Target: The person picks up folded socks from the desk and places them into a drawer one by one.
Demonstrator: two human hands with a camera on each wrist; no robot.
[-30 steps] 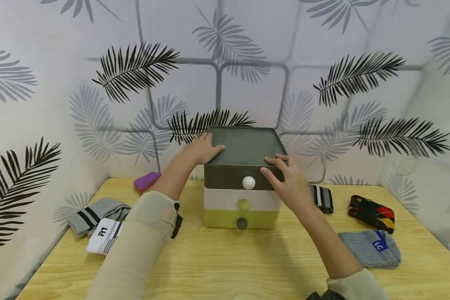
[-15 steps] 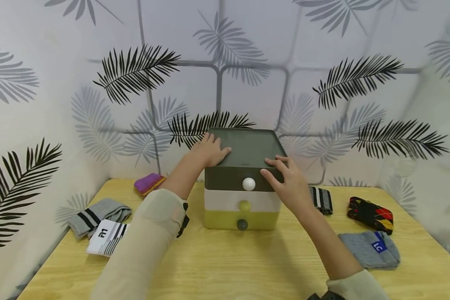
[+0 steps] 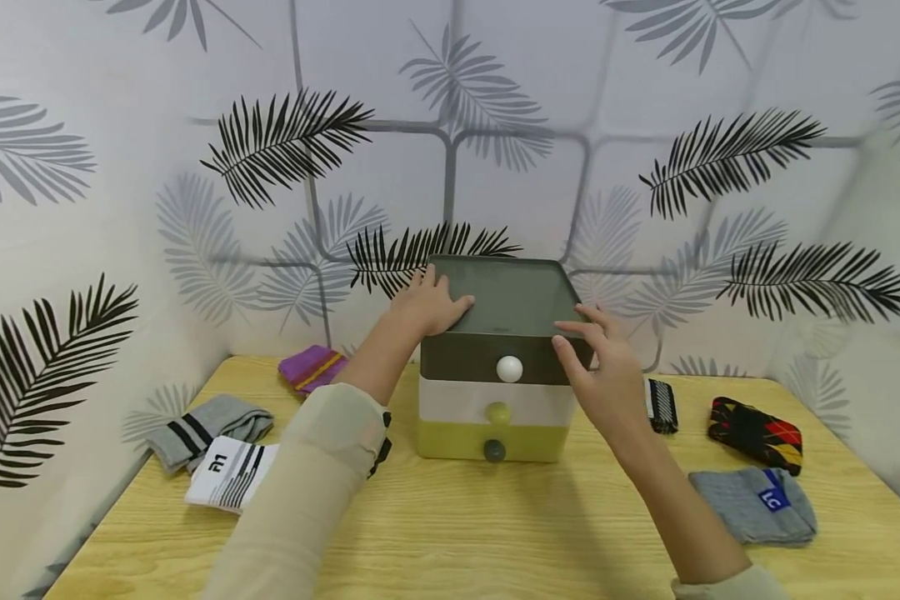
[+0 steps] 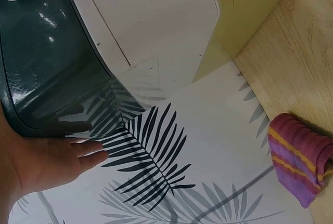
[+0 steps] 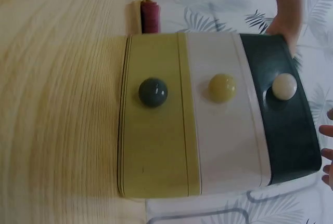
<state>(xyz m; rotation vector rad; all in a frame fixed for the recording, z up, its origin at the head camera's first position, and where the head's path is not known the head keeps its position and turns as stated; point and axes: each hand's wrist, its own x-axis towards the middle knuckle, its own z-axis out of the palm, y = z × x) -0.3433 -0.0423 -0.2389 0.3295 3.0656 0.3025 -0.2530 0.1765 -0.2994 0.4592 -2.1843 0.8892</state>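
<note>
A three-tier drawer box (image 3: 495, 402) stands on the table, its top grey-green, its middle white and its bottom yellow-green. Each tier has a round knob; the top one is a white knob (image 3: 509, 369). My left hand (image 3: 430, 307) lies at the left edge of the top, fingers extended, thumb reaching inward. In the left wrist view that hand (image 4: 57, 161) borders the dark tier's edge. My right hand (image 3: 603, 362) hovers by the front right corner with loosely bent, spread fingers. The right wrist view shows its fingertips (image 5: 327, 154) a little apart from the dark tier.
A purple striped sock (image 3: 312, 369), a grey sock with black stripes (image 3: 208, 432) and a white sock (image 3: 228, 473) lie left. On the right are a black-and-white sock (image 3: 663, 407), an argyle sock (image 3: 756, 433) and a grey sock (image 3: 757, 502). A leaf-patterned curtain (image 3: 510, 200) hangs behind.
My left hand has shifted slightly inward over the box's top. My right hand has moved a little to the right, off the corner. The head view has turned slightly left.
</note>
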